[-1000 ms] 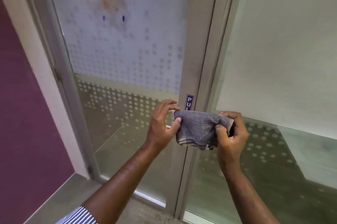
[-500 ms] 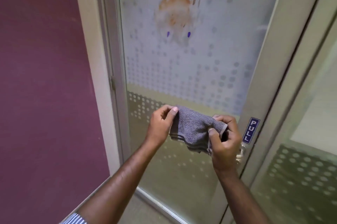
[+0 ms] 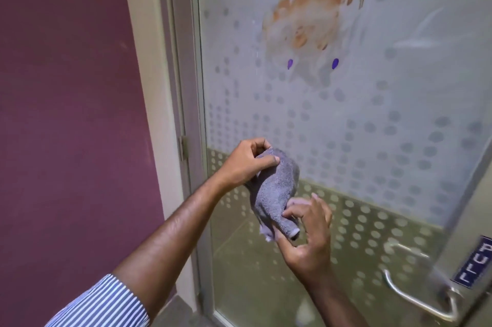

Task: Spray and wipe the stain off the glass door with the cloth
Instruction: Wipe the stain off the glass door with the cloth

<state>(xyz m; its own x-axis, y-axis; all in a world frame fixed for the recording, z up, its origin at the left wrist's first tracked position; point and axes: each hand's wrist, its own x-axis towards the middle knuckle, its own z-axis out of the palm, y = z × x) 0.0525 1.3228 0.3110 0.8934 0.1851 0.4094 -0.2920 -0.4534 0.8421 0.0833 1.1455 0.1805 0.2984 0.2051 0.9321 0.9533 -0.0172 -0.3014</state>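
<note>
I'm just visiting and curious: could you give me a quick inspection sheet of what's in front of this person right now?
Surface: glass door, frosted with dots, smeared with an orange-brown stain; two purple drops below it.
Job's things: grey cloth, bunched, clear of the glass; no spray bottle seen.
Clutter: nothing seen.
Grippers: left hand pinches the cloth's top; right hand pinches its lower end.
Cables: nothing seen.
Surroundings: maroon wall, metal door handle, blue door label.

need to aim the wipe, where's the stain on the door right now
In the head view the orange-brown stain sits high on the frosted glass door, upper centre, above two purple marks and well above the cloth held in both hands.
</note>
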